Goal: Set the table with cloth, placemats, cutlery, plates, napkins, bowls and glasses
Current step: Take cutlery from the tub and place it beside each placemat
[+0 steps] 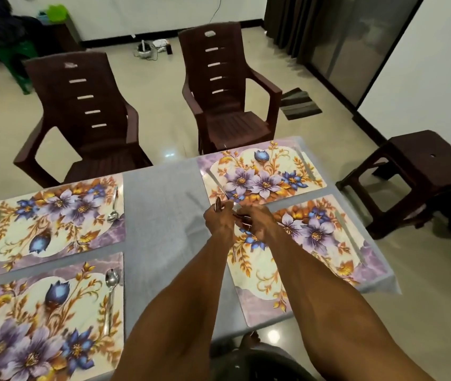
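cloth-covered surface [161, 204], four floral placemats, cutlery half laid
both hands [220, 220] [254, 220] curl fingers round spoons [218, 204]; best separate one cleanly, lay it straight beside mat [263, 171].

Glossy floral placemats [54, 218] lie on matt grey cloth [161, 215]; spoons [113, 204] are shiny metal, chairs [81, 116] moulded brown plastic.
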